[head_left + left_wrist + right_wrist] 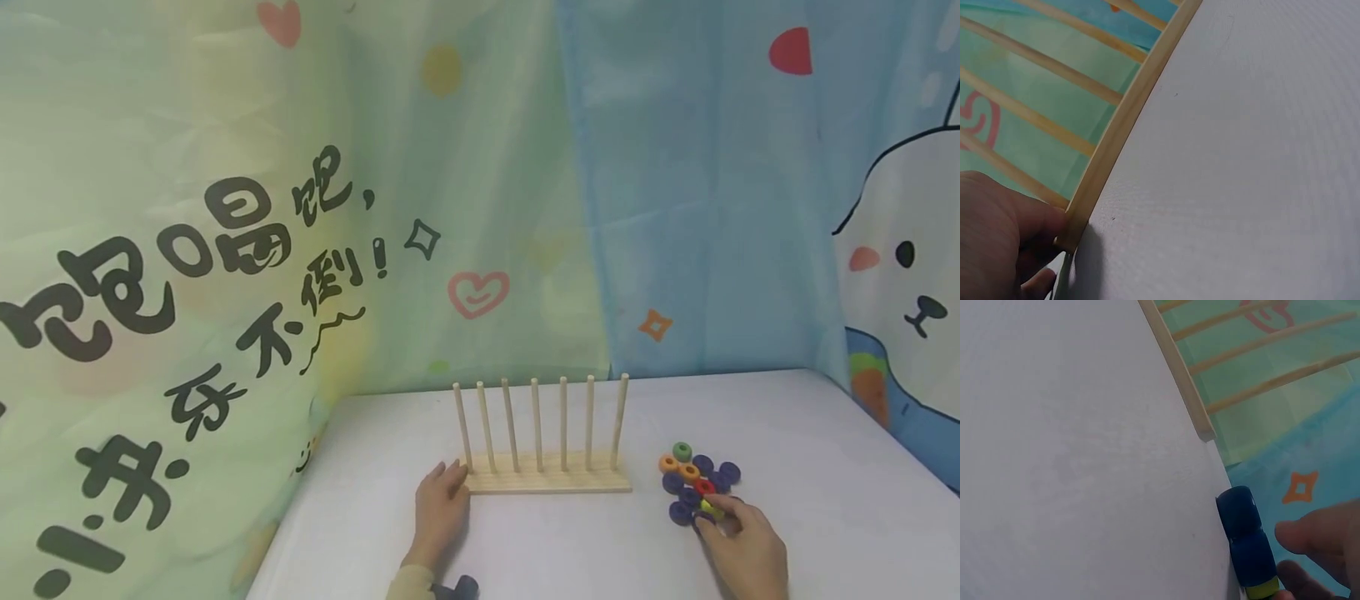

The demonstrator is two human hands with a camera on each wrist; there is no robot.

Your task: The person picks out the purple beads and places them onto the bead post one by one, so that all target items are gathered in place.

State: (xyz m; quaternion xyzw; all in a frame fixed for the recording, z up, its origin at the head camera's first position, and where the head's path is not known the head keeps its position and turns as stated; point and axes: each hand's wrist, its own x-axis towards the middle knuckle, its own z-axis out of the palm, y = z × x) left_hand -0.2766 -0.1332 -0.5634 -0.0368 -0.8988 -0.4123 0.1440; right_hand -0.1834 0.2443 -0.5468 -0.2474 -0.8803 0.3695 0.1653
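A wooden peg rack (547,482), a flat base with a row of upright dowels, stands on the table. My left hand (441,508) grips the base's left end; in the left wrist view, thumb and fingers (1041,222) sit around that corner. To the right lies a cluster of small rings, several dark blue (672,482), with orange (688,472), red (704,487) and green (682,452) ones. My right hand (746,542) reaches in at the near side, its thumb and forefinger parted around a yellow-green ring (710,507). Blue rings (1240,512) stand close by its fingertips.
A white cloth covers the table (555,542). Behind it hangs a printed curtain (480,208) in green and blue. The tall dowels (536,425) rise between the hands and the curtain. A dark device (465,587) shows at the left wrist.
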